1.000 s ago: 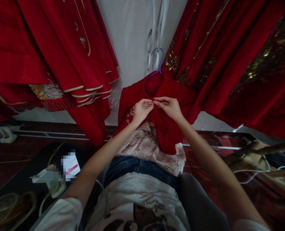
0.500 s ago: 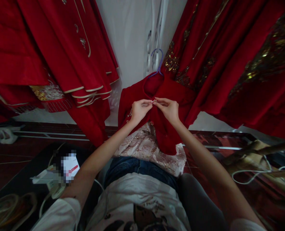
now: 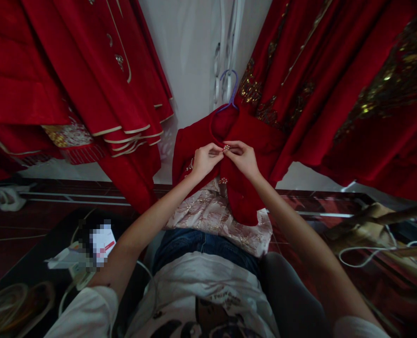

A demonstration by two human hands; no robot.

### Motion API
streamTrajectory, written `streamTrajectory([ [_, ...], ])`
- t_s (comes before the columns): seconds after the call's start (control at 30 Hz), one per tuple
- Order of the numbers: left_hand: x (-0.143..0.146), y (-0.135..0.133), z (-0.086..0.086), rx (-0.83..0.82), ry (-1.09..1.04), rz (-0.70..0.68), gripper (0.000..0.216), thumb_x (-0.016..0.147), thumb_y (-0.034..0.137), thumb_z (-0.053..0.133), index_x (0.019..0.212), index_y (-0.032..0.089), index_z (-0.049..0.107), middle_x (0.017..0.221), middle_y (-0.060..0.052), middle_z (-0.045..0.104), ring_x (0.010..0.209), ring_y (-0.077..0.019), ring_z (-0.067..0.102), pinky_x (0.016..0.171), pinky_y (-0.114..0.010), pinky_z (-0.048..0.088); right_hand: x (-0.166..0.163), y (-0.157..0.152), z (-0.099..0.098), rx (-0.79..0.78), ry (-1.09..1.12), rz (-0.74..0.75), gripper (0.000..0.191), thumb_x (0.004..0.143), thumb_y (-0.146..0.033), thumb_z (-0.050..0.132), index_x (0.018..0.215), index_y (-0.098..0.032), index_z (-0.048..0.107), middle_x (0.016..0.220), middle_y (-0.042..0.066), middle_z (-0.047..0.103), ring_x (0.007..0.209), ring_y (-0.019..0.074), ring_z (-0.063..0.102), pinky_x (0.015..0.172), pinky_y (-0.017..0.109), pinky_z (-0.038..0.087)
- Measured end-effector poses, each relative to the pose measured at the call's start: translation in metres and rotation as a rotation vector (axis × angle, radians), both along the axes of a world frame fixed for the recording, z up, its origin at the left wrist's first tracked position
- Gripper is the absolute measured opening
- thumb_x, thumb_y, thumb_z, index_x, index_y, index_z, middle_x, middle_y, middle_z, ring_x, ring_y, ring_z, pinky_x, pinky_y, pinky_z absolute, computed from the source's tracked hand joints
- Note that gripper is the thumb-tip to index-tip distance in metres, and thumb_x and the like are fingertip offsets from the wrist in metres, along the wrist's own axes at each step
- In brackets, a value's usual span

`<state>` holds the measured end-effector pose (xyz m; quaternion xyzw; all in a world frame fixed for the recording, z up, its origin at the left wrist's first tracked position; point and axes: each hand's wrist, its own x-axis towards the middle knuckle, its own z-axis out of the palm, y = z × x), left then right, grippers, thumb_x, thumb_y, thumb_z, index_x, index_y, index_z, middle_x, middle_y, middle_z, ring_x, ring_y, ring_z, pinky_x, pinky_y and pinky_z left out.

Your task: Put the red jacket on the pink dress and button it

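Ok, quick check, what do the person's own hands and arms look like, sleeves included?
The left hand and right hand wear no gloves, and I can make out no watch or bracelet. The forearms are uncovered; the left sleeve and right sleeve are short and whitish.

A purple hanger (image 3: 235,91) carries the red jacket (image 3: 240,195); a black surface (image 3: 35,267) bears a white cable (image 3: 62,298).
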<state>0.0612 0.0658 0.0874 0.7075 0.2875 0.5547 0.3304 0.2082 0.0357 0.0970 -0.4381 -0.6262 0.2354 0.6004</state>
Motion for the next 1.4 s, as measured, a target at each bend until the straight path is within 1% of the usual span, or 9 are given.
streamTrajectory([
  [0.23, 0.011, -0.01, -0.021, -0.022, -0.108, -0.021, 0.025, 0.082, 0.011, 0.051, 0.106, 0.019, 0.049, 0.104, -0.007, 0.059, 0.093, -0.0123, 0.061, 0.088, -0.029, 0.05, 0.009, -0.013, -0.025, -0.065, 0.052, 0.046, 0.062, 0.064, -0.03, 0.071, 0.121, -0.025, 0.048, 0.104, 0.003, 0.063, 0.078, 0.013, 0.062, 0.074, 0.029, 0.054],
  [0.37, -0.011, -0.031, -0.04, 0.208, 0.263, 0.112, 0.059, 0.07, 0.015, 0.066, 0.125, 0.02, 0.044, 0.125, -0.012, 0.048, 0.117, -0.0247, 0.051, 0.103, -0.044, 0.041, 0.037, -0.027, -0.028, -0.24, 0.121, 0.056, 0.055, 0.067, -0.036, 0.069, 0.117, -0.024, 0.05, 0.087, 0.0, 0.066, 0.071, 0.0123, 0.06, 0.062, 0.025, 0.049],
  [0.47, -0.037, -0.04, -0.059, 0.297, 0.543, 0.27, 0.08, 0.064, 0.014, 0.068, 0.137, 0.021, 0.035, 0.135, -0.016, 0.038, 0.129, -0.0346, 0.038, 0.107, -0.054, 0.034, 0.052, -0.032, -0.022, -0.233, 0.128, 0.046, 0.049, 0.066, -0.037, 0.072, 0.11, -0.023, 0.055, 0.087, 0.001, 0.068, 0.076, 0.0135, 0.063, 0.07, 0.027, 0.05],
  [0.6, -0.069, -0.038, -0.085, 0.271, 0.592, 0.341, 0.072, 0.069, 0.008, 0.058, 0.137, 0.019, 0.034, 0.135, -0.017, 0.038, 0.128, -0.0313, 0.042, 0.103, -0.049, 0.04, 0.056, -0.032, -0.015, -0.217, 0.101, 0.035, 0.045, 0.062, -0.034, 0.077, 0.101, -0.023, 0.058, 0.085, 0.002, 0.069, 0.083, 0.0158, 0.065, 0.084, 0.034, 0.051],
  [0.7, -0.081, -0.037, -0.093, 0.207, 0.543, 0.292, 0.052, 0.079, 0.009, 0.05, 0.129, 0.022, 0.042, 0.119, -0.012, 0.052, 0.109, -0.0237, 0.056, 0.095, -0.041, 0.047, 0.052, -0.034, -0.012, -0.261, 0.128, 0.057, 0.042, 0.062, -0.031, 0.077, 0.1, -0.023, 0.061, 0.086, 0.001, 0.069, 0.086, 0.0151, 0.066, 0.092, 0.035, 0.05],
  [0.97, -0.041, -0.06, -0.055, 0.045, 0.188, 0.122, 0.015, 0.086, 0.016, 0.05, 0.098, 0.023, 0.048, 0.094, -0.003, 0.063, 0.091, -0.0166, 0.064, 0.083, -0.028, 0.047, 0.043, -0.054, 0.011, -0.377, 0.248, 0.253, 0.05, 0.065, -0.03, 0.077, 0.114, -0.027, 0.065, 0.106, 0.003, 0.071, 0.103, 0.0194, 0.065, 0.098, 0.038, 0.05],
  [1.1, -0.004, -0.073, -0.048, -0.151, 0.141, -0.25, 0.026, 0.076, 0.018, 0.066, 0.097, 0.022, 0.051, 0.087, -0.001, 0.063, 0.08, -0.0145, 0.063, 0.076, -0.026, 0.048, 0.037, -0.059, 0.017, -0.31, 0.283, 0.193, 0.048, 0.067, -0.03, 0.077, 0.113, -0.028, 0.064, 0.107, 0.003, 0.07, 0.106, 0.0201, 0.064, 0.098, 0.038, 0.051],
  [1.23, 0.015, -0.076, -0.046, -0.463, -0.196, -0.509, 0.043, 0.065, 0.026, 0.077, 0.102, 0.019, 0.057, 0.099, -0.004, 0.066, 0.09, -0.0162, 0.063, 0.086, -0.03, 0.048, 0.038, -0.061, 0.018, -0.271, 0.19, 0.177, 0.043, 0.067, -0.031, 0.078, 0.108, -0.026, 0.064, 0.105, 0.003, 0.069, 0.104, 0.019, 0.064, 0.096, 0.037, 0.051],
  [1.4, 0.009, -0.08, -0.035, -0.612, -0.422, -0.469, 0.035, 0.073, 0.04, 0.073, 0.099, 0.018, 0.063, 0.1, -0.005, 0.068, 0.095, -0.0185, 0.063, 0.088, -0.034, 0.049, 0.04, -0.068, 0.024, -0.176, 0.0, 0.118, 0.037, 0.072, -0.037, 0.075, 0.103, -0.02, 0.064, 0.106, 0.005, 0.066, 0.099, 0.0165, 0.062, 0.094, 0.035, 0.049],
])
